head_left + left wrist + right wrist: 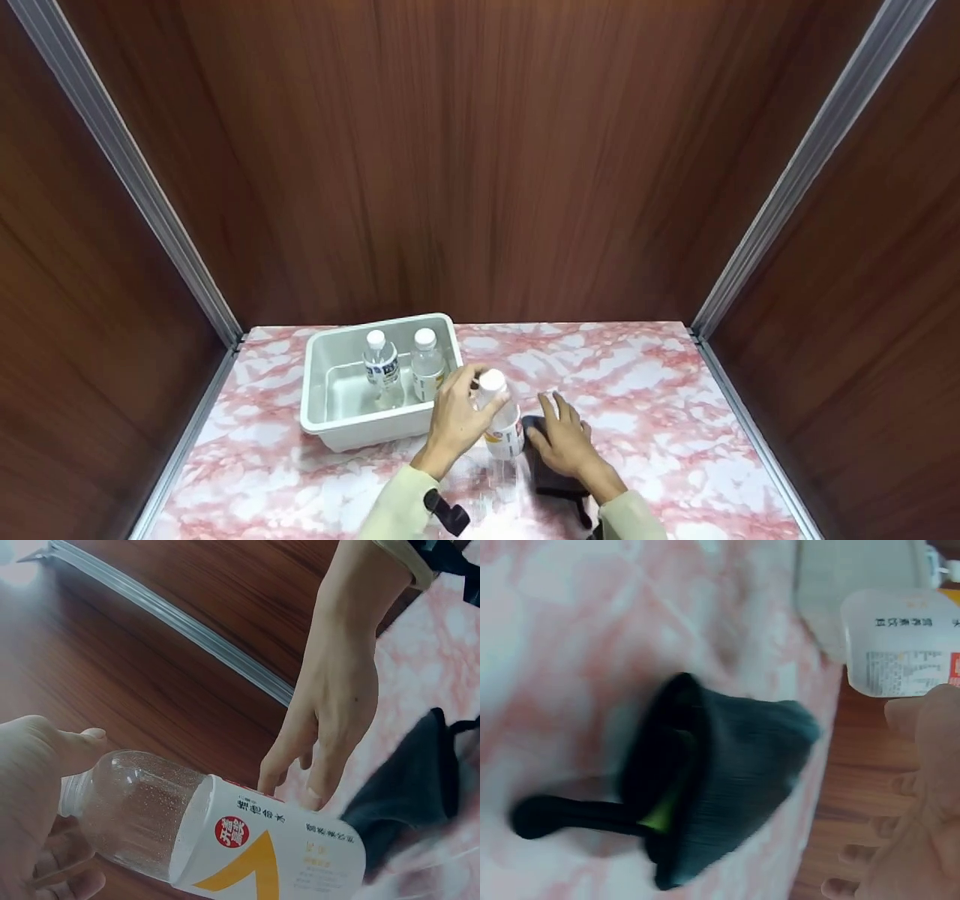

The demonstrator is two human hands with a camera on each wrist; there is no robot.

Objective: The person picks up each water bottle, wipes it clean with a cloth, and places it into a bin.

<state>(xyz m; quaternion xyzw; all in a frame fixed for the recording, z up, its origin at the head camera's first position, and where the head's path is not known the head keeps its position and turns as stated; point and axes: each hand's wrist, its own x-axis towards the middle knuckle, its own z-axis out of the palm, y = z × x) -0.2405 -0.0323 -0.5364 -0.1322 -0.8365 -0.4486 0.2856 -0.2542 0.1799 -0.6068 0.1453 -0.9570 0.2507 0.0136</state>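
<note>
My left hand (pixel 459 416) grips a clear plastic bottle (pixel 505 439) around its neck, below the white cap. The bottle has a white label with an orange mark and red circle, and in the left wrist view it tilts with its base toward the right hand. My right hand (pixel 566 446) has loosely extended fingers beside the bottle's base; in the right wrist view its thumb (pixel 907 712) comes right at the base edge. Under that hand lies a black fabric pouch (pixel 742 780) with a strap and a yellow-green inside showing at its mouth.
A light grey plastic bin (pixel 375 427) stands at the left, holding two upright capped bottles, one with a blue label (pixel 382 367) and one with a white label (pixel 427 379). Wood-grain panels (pixel 465 187) with metal corner rails enclose the red-and-white marbled table (pixel 645 390).
</note>
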